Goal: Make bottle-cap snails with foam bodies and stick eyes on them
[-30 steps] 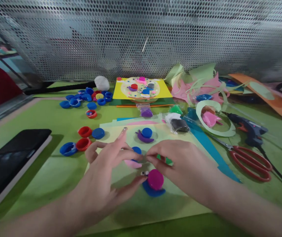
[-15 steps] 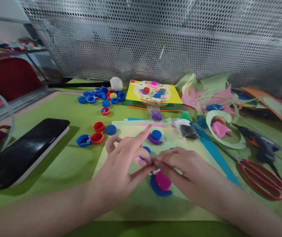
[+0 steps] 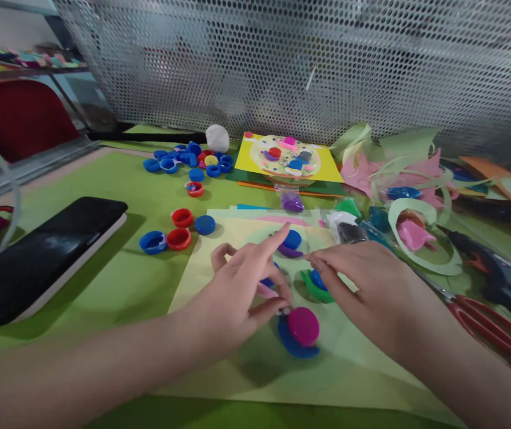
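Observation:
On a pale yellow sheet point(image 3: 246, 375) lie several snail-like figures of clay with bottle caps as shells. The nearest has a magenta cap point(image 3: 304, 326) on a curved blue clay body point(image 3: 298, 347), with small white beads at its head. My left hand point(image 3: 246, 286) pinches thumb and middle finger together just above those beads, its index finger stretched forward. My right hand point(image 3: 363, 280) pinches thumb and index finger near a green clay body point(image 3: 318, 291) with a blue cap. Whatever is in either pinch is too small to make out. A purple clay body point(image 3: 290, 252) with a blue cap lies farther back.
Red caps point(image 3: 179, 239) and blue caps lie left of the sheet, near a black phone point(image 3: 54, 256). To the right are red-handled scissors point(image 3: 494, 328), a glue gun point(image 3: 483, 256) and paper scraps point(image 3: 385, 161). A decorated yellow card point(image 3: 246, 161) stands behind bagged purple clay point(image 3: 292, 202).
My hands have moved apart from their shared pinch. The right has shifted right and up, toward the green figure; the left stays by the magenta-capped one. The view has shifted slightly.

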Tool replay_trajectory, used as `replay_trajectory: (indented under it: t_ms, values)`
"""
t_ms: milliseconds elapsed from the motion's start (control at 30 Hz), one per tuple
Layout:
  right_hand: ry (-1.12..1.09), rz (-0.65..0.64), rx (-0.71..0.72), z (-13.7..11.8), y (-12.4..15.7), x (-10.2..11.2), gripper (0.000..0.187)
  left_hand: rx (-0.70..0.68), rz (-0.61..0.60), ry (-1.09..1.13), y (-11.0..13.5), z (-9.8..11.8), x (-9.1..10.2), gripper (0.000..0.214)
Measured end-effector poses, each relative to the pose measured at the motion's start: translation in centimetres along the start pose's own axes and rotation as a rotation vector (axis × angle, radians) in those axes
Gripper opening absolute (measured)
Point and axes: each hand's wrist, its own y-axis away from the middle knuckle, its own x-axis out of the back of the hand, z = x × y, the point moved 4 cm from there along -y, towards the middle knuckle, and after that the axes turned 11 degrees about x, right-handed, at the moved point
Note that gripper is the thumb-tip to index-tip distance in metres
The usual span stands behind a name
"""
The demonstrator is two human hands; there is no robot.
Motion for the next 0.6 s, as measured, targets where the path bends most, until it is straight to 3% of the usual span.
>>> replay_trajectory:
  t_ms: [367,600]
  values:
    - [0.028,0.010,0.021,-0.19,-0.02,0.13,0.027,-0.075,-0.132,-0.097,-0.35,0.38,-1.06,0.081]
    - [0.041,-0.022,0.013,-0.19,0.09,0.05,0.028,-0.095,-0.142,-0.128,-0.21,0.42,-1.00,0.087]
